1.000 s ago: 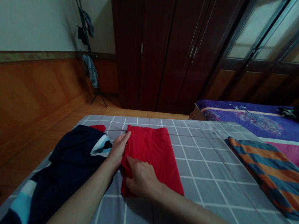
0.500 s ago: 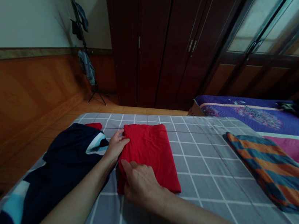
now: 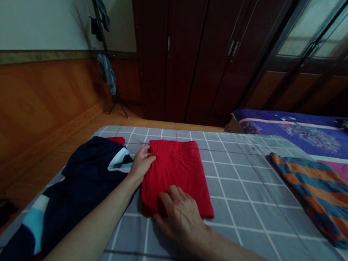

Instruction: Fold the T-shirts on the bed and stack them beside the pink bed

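A folded red cloth lies flat on the grey checked bed cover. At its upper left edge, my left hand grips the fabric between thumb and fingers. My right hand rests at the lower edge of the red cloth, its fingers bent but apart and the thumb out to the left, with nothing held between them. Left of the red cloth, partly behind my left forearm, lies a loose dark navy garment with white and light blue patches.
An orange and blue striped folded cloth lies on the right. Beyond it is a purple and pink bedspread. A dark red wardrobe and a coat stand are at the back.
My right hand has moved from the left edge of the red cloth to its lower edge, its fingers looser. The left edge now lies more smoothly. The view has shifted slightly.
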### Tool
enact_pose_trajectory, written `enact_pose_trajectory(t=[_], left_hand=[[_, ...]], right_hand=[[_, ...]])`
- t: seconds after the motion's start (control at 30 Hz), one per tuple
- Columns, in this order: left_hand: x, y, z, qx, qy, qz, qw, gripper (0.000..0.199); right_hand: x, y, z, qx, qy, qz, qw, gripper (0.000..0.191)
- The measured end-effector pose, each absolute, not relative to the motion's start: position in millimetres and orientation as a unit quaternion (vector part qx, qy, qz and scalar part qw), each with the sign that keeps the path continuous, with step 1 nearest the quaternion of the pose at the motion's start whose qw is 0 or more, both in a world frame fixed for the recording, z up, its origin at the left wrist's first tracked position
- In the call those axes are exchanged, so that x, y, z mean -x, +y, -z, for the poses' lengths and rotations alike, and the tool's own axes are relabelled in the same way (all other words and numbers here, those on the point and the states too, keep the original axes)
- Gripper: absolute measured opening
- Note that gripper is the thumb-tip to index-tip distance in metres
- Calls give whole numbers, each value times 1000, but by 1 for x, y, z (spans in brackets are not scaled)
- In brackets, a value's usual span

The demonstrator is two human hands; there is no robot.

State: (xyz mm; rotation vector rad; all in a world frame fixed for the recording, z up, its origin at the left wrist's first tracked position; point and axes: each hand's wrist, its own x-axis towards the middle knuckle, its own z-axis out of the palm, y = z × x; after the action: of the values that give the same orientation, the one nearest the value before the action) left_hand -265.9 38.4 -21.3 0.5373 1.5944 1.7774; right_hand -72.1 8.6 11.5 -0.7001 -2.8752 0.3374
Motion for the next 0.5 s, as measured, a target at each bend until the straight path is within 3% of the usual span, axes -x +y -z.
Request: enact_pose_trajectory(t=[0.17, 0.5], left_hand=[[264, 38, 20, -209, 614, -685, 331, 49], [265, 39, 24, -238, 627, -673, 313, 52]], right_hand=[[79, 5, 1, 203, -969, -87, 114, 1], [68, 15, -10, 203, -970, -69, 117, 6]])
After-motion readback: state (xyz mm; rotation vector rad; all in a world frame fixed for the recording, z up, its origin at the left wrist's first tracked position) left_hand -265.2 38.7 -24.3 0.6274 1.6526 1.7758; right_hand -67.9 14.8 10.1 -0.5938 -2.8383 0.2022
